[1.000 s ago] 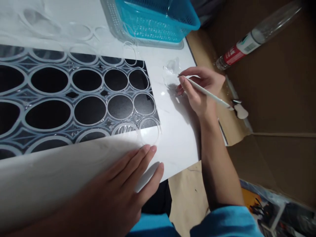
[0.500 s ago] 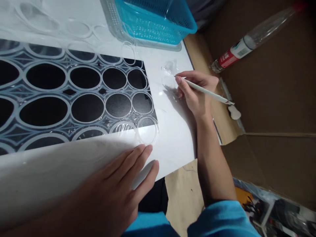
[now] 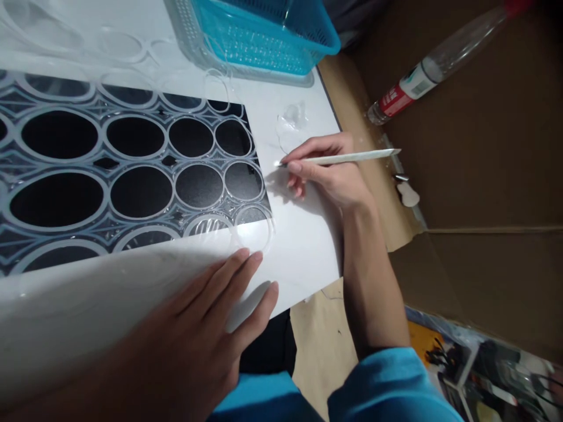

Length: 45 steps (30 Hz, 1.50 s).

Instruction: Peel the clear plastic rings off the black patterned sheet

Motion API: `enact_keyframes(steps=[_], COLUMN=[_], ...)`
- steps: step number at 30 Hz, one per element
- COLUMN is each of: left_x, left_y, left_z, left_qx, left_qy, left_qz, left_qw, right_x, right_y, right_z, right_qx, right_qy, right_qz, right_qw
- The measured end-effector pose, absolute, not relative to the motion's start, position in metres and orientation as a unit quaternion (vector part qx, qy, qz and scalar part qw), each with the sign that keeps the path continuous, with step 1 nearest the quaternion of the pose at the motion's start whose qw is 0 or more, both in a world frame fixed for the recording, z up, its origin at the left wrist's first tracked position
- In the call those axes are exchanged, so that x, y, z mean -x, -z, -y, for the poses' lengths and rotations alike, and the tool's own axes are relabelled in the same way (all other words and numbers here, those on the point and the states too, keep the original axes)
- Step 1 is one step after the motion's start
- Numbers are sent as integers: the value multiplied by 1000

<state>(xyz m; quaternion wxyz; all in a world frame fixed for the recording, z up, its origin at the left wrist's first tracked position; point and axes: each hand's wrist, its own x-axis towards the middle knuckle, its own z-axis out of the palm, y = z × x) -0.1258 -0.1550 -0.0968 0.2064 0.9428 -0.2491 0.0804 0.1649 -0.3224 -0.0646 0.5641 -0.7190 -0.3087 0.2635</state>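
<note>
The right hand (image 3: 329, 173) keeps its grip closed on a slim, white, pen-like tool (image 3: 365, 156), whose dark tip is near the black rectangular panel (image 3: 141, 190) on the smooth white tabletop (image 3: 303, 252). Over this panel lies a transparent plastic sheet with pale oval rings (image 3: 136, 162). The left hand (image 3: 220, 316) is open, its fingertips by the sheet's lower edge.

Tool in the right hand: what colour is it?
The tool is mostly white, seen best in the head view.

Pale oval-patterned film (image 3: 196, 160) (black board (image 3: 136, 136))
</note>
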Motion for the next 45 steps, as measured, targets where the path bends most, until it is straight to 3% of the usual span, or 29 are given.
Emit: enact_keyframes(steps=[7, 15, 30, 37, 45], left_x=[124, 124, 122, 120, 124], left_y=[95, 100, 90, 94, 102], left_z=[152, 152, 151, 151, 153], left_qx=[-941, -938, -940, -934, -942], left_qy=[-91, -92, -98, -98, -131], left_qz=[248, 254, 256, 273, 267], left_qw=[212, 217, 204, 209, 155], right_x=[-151, -159, -129, -82, -60], right_y=[56, 62, 52, 49, 50], right_z=[313, 315, 316, 338, 349], right_qx=[580, 562, 596, 718, 739], right_qy=[-514, -547, -521, -360, -313], right_qz=[389, 417, 395, 372, 381], right_qw=[499, 459, 466, 466, 459])
